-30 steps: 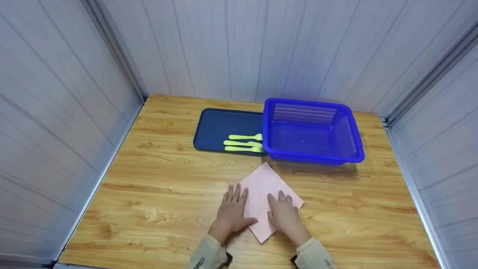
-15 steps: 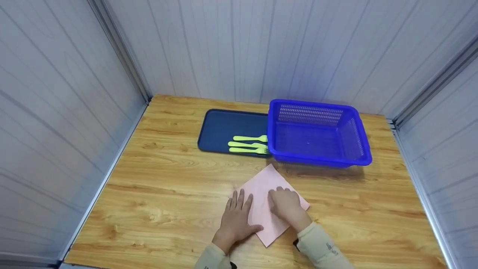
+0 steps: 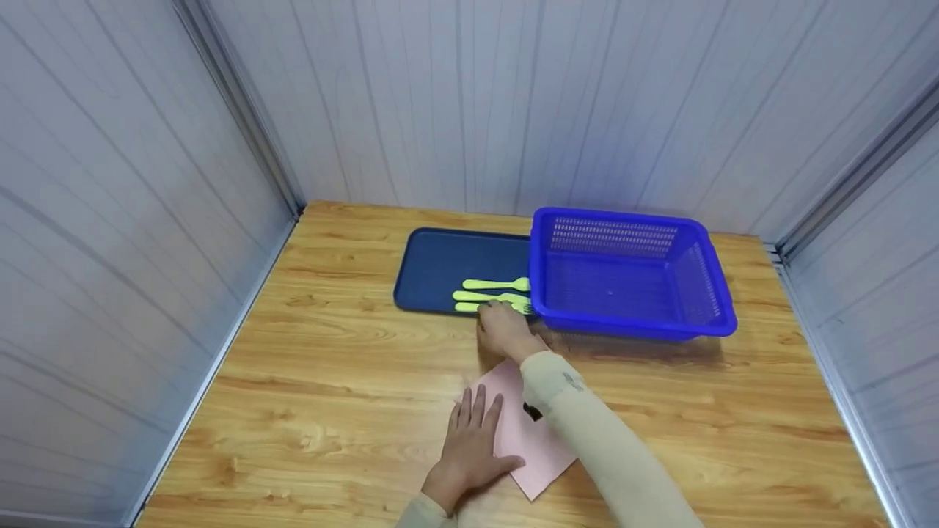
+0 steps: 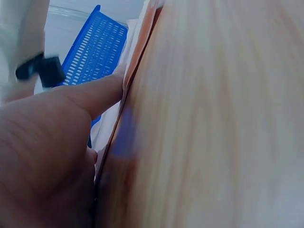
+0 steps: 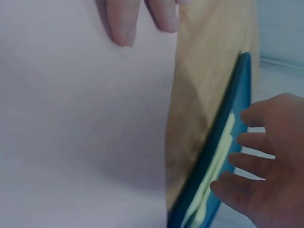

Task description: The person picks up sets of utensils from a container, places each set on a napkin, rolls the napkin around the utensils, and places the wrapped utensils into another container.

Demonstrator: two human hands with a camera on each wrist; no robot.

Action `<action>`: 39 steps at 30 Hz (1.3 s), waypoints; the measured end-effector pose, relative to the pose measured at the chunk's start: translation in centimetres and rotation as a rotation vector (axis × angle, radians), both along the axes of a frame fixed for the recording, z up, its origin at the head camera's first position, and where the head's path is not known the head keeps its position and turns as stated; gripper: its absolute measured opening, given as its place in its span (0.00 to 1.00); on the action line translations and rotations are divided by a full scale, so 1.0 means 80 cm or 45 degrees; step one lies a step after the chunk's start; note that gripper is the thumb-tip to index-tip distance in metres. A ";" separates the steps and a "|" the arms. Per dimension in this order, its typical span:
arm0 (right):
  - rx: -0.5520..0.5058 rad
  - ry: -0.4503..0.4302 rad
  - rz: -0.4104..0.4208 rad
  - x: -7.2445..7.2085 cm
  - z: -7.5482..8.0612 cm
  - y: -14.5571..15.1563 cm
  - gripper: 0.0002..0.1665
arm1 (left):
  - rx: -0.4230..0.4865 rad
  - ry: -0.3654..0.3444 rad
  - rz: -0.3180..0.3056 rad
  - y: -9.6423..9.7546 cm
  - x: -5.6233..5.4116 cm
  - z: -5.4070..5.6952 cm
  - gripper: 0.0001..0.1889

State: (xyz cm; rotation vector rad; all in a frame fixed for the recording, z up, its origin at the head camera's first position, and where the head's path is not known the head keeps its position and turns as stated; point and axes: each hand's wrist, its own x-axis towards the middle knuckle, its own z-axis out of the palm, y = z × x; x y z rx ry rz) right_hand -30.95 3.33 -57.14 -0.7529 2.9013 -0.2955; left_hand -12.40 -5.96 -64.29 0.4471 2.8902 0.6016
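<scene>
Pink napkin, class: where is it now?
In the head view, the pink napkin lies on the table, low, just right of centre, partly under the left hand.

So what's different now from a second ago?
The right hand left the pink sheet and moved forward to the yellow cutlery; I can't tell if it touches any. The left hand stayed at the sheet's left edge. The cutlery, tray and blue basket look the same.
</scene>
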 end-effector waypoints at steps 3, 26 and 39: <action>0.075 -0.032 -0.045 -0.010 -0.010 -0.004 0.17 | 0.002 -0.018 0.002 0.002 0.001 0.001 0.57; 0.161 0.194 0.050 -0.031 -0.027 0.011 0.14 | 0.023 0.007 0.018 0.001 0.003 0.006 0.55; -0.063 0.358 0.298 0.005 -0.027 0.024 0.10 | 0.035 0.073 0.008 -0.001 0.003 0.008 0.55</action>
